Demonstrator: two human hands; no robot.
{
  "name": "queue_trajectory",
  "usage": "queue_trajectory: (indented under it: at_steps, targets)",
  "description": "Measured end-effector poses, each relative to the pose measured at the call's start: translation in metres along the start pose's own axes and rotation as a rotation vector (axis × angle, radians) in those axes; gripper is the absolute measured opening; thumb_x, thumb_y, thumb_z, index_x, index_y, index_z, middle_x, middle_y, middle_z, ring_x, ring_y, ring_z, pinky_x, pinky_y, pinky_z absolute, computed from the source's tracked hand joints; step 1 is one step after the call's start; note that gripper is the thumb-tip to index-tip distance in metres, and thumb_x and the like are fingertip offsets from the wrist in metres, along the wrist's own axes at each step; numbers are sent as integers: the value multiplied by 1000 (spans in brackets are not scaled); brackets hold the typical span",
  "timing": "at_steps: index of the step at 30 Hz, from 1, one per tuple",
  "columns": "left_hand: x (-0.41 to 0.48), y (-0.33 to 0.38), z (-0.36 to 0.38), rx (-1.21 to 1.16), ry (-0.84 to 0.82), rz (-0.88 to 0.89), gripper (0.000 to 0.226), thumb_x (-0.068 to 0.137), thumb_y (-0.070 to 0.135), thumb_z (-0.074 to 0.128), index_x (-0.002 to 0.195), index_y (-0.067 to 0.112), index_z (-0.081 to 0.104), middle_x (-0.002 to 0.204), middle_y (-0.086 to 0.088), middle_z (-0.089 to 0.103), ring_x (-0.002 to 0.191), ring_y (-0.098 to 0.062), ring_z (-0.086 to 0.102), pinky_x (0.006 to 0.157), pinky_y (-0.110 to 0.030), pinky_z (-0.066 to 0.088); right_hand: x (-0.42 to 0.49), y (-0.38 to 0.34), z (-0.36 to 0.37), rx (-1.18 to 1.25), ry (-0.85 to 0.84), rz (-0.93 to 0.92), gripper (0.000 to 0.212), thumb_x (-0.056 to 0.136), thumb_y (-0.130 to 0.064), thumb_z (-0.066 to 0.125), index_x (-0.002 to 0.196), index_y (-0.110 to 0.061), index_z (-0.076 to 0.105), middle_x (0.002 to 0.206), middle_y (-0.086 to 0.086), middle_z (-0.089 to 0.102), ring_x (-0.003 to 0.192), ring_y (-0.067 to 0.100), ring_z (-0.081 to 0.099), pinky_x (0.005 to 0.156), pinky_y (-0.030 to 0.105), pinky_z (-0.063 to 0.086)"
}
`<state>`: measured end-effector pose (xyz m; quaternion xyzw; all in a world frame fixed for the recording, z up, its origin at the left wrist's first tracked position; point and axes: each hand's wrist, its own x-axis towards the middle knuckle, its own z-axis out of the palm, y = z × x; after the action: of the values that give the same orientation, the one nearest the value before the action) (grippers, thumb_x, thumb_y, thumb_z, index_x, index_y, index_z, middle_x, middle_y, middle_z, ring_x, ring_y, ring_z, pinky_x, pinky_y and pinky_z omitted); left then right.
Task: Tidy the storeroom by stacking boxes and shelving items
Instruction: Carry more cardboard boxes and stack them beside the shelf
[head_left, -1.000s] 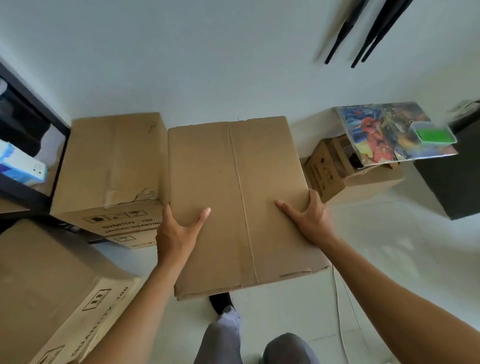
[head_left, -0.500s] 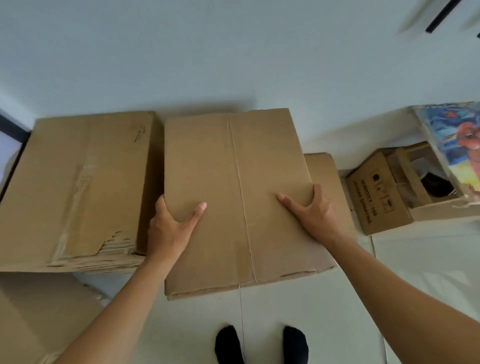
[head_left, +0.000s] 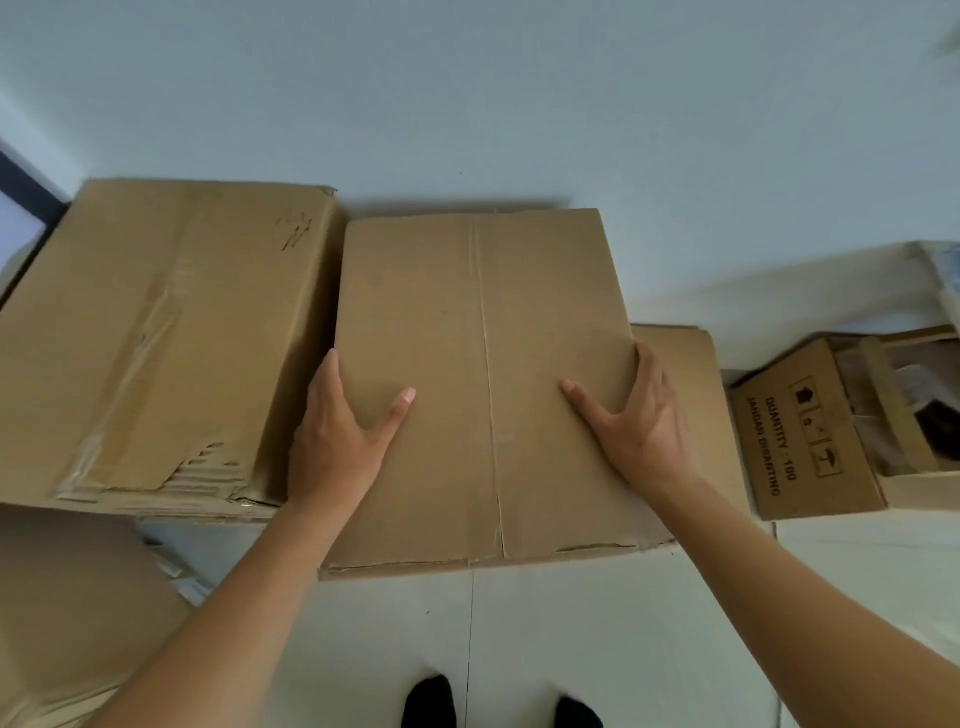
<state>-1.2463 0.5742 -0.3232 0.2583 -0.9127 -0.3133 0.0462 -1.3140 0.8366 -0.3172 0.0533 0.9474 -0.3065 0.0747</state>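
Cardboard mid box (head_left: 483, 389): plain brown, top flaps closed, one seam running straight away from the viewer down the middle. The near edge is frayed and a little dented.
Where it is: held between both hands, its far end close to the wall (head_left: 467, 104) and its left side just beside the left box (head_left: 156, 338). It sits over the low box (head_left: 675, 364); cannot tell whether it rests on it or is carried just above.
Left hand (head_left: 337, 441): grips the mid box's left edge. Thumb lies flat on top, pointing toward the seam. Fingers go over the edge and down the side, mostly hidden in the gap.
Right hand (head_left: 639, 431): mirrors it on the right edge, thumb on top angled inward, fingers curled over the side.
Arms: both bare, reaching in from the bottom corners.
Left box: bigger and taller, with a clear tape strip along the top, a pen scrawl near the far right corner and a torn near edge showing the fluting.
Low box: only a strip of its top shows, right of the mid box.
Open box (head_left: 795, 431): well off to the right on the floor (head_left: 597, 623), flaps up, side printed "QUANTITY : 100" with handling marks. Contents too dim to name.
Corner box (head_left: 62, 597): blurred brown bulk at the bottom left.
Floor: pale tile with one joint line running toward the viewer.
Feet (head_left: 428, 701): two dark toes at the bottom edge, on either side of that joint.
Frame (head_left: 21, 187): dark bar at the far left against the wall.
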Motion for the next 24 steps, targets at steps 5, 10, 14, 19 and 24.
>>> queue_trajectory:
  at_steps: [5,10,14,19,24]
  targets:
    - [-25,-12,2,188,-43,265,87,91,70,32,154,12,20,163,-6,6,150,-19,1,118,-33,10,-20,10,4,-242,-2,-341,81,91,-66,35,152,-14,23,161,9,8,149,24,2,120,41,10]
    - [-64,-24,4,359,-79,431,85,93,68,24,152,7,23,160,-16,12,150,-28,2,121,-49,7,-54,34,0,-374,-68,-535,78,92,-66,25,153,-17,22,161,8,7,149,21,-4,121,43,4]
    - [-84,-26,6,410,-103,513,85,94,67,27,152,5,24,160,-18,11,150,-29,5,119,-51,12,-66,39,0,-403,-60,-550,76,94,-64,25,153,-18,21,162,8,7,149,21,-3,120,42,1]
    - [-71,-30,1,443,-82,533,83,95,66,25,152,6,23,160,-17,13,150,-27,6,119,-49,16,-63,26,12,-422,-21,-509,75,94,-64,22,153,-17,22,161,9,8,149,22,-1,120,48,9]
    - [-25,-47,-16,471,-68,574,76,95,60,26,151,8,28,159,-17,19,149,-28,13,119,-49,17,-55,-10,35,-457,10,-443,77,92,-65,16,154,-18,18,161,8,4,149,21,-7,121,43,0]
